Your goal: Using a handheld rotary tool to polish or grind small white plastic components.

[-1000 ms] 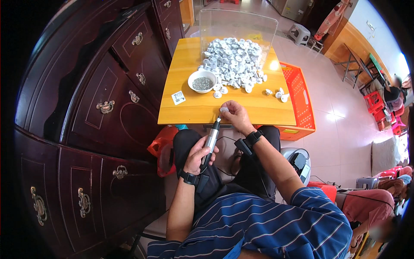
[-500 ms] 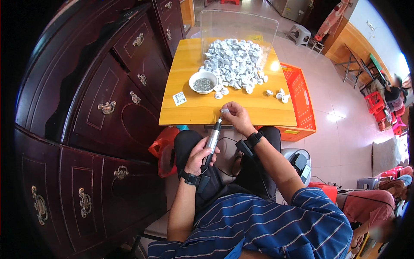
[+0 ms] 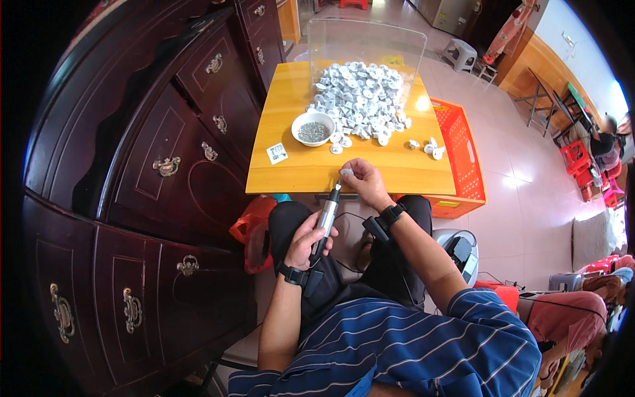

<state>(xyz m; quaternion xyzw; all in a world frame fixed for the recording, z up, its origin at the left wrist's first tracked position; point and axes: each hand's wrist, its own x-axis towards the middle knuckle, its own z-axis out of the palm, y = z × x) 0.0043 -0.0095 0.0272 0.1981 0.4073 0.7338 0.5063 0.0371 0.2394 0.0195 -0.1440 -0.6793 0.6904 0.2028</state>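
My left hand (image 3: 311, 239) wrapped round grey pen-shaped power tool (image 3: 327, 220), tip up at small white part (image 3: 346, 172) pinched in my right hand (image 3: 364, 185) fingers, at yellow bench (image 3: 311, 169) near edge (white parts pile (image 3: 360, 99) beyond).

A yellow wooden worktop (image 3: 301, 169) stands in the middle of the room. Along its left side runs a dark carved wooden cabinet (image 3: 132, 198) with brass drawer pulls. Just right of the worktop sits an orange plastic crate (image 3: 463, 155) on the pale tiled floor (image 3: 522, 198), which shines with daylight. Beyond the worktop's far end stands a small grey stool (image 3: 461, 53); farther right are red plastic stools (image 3: 577, 159).
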